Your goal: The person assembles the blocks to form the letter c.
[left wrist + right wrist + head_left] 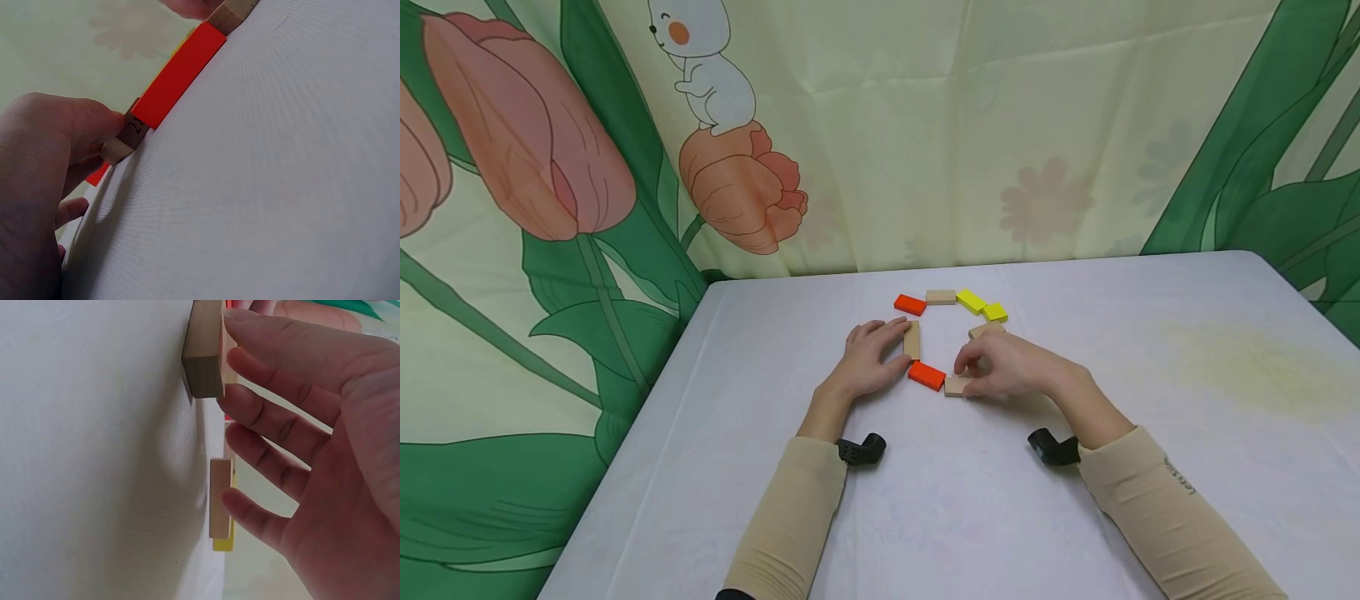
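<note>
Small flat blocks lie in a rough ring on a white-covered table. My left hand (pixel 871 357) rests at the ring's left side, thumb and index finger touching a wooden block (pixel 912 340) near its two ends. At the near side, my right hand (pixel 1015 365) pinches another wooden block (pixel 955 387) between thumb and fingers, partly covering it. Between these two lies a red block (pixel 927 376). In the left wrist view, the left thumb touches a wooden block (pixel 133 128) with dark printing, beside the red block (pixel 181 75).
Along the far side are a second red block (pixel 910 305), a wooden block (pixel 941 297) and two yellow blocks (pixel 970 302). Another wooden block (pixel 985 330) lies behind the right hand. A printed cloth (pixel 910 150) hangs behind the table (pixel 1150 500).
</note>
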